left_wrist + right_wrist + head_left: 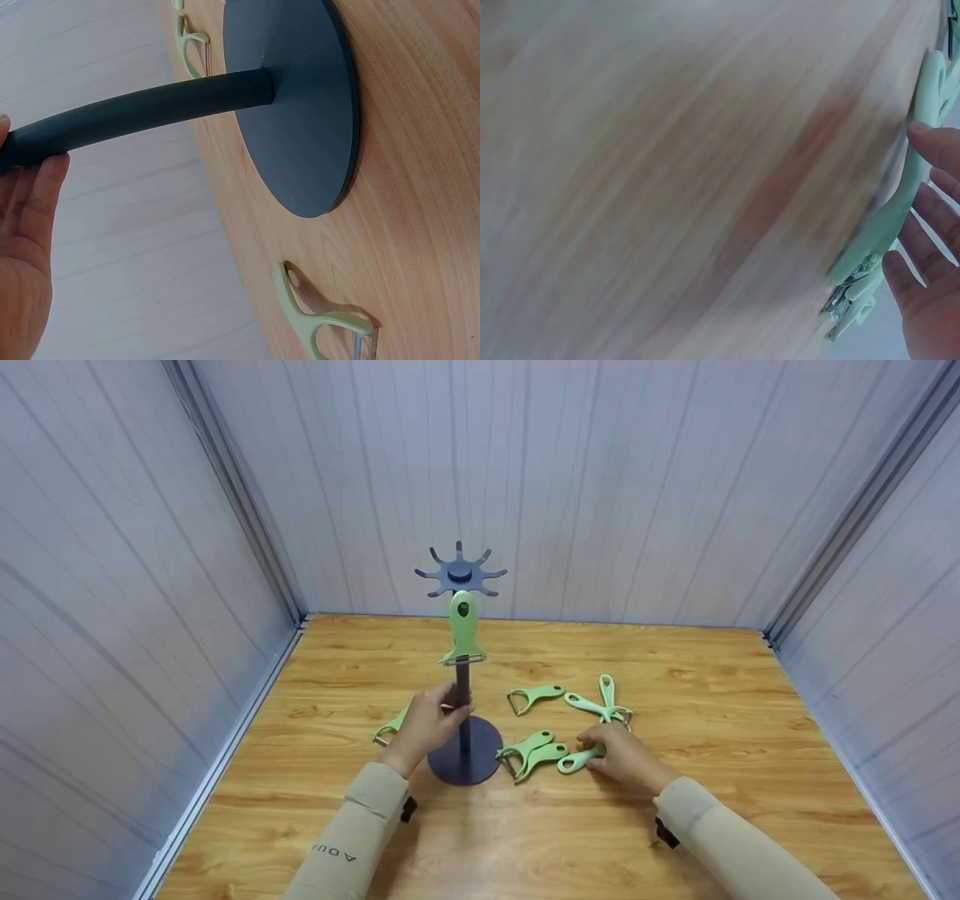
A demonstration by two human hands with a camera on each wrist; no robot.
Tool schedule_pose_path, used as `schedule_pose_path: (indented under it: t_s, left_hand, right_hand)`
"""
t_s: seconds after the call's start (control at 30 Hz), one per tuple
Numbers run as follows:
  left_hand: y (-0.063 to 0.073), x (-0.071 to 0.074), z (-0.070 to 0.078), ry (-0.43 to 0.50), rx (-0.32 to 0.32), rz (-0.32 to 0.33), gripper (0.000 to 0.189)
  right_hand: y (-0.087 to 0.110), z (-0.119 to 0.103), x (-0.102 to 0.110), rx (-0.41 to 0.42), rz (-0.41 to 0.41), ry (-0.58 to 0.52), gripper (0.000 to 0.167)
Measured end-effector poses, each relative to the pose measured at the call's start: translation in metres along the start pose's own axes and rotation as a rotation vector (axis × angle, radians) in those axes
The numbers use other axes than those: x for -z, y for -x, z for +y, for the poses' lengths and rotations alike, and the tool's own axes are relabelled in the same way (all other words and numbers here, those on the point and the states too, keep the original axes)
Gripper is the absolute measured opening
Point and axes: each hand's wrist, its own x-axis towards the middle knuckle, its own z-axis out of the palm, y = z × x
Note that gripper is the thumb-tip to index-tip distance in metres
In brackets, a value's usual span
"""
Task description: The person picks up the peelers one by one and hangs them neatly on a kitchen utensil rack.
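Note:
My left hand (430, 727) grips the upright post (172, 99) of a dark stand, with the round base (484, 754) on the table. Hooks (460, 574) fan out at the stand's top, and one green peeler (464, 634) hangs there facing me. Over on the right, my right hand (628, 756) holds a pale green peeler (892, 214) low at the tabletop, thumb on its handle and fingers along the other side. Just beyond that hand, pale green peelers (607, 694) lie crossed, their heads close together.
Two green peelers (551, 753) overlap at the base's right side. Farther back lies another peeler (541, 692). One more peeler (392, 726) lies left of the stand, partly behind my left hand. Pale panel walls (525, 487) enclose the wooden table (337, 660) at the back and sides.

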Motion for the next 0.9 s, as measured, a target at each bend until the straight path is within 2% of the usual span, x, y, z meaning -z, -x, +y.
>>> schedule_pose_path:
  t_s: [0.23,0.57,0.77,0.9]
  left_hand:
    - [0.0008,0.0,-0.0012,0.007,-0.004,-0.004,0.009]
    - [-0.0002,-0.0005,-0.0012,0.019,-0.023,0.014,0.009]
    - [-0.0004,-0.0006,-0.0016,0.021,-0.023,0.011,0.007]
    - [0.0001,0.0001,-0.0019,0.023,-0.027,0.009,0.008]
  right_hand:
    - [-0.0009,0.0007,-0.0014,0.073,0.011,0.063,0.023]
    - [-0.0011,-0.001,-0.0025,0.118,-0.04,0.195,0.02]
    - [0.0014,-0.0019,-0.0005,0.098,-0.067,0.18,0.021]
    - [0.0013,-0.0031,0.0016,0.079,-0.048,0.151,0.022]
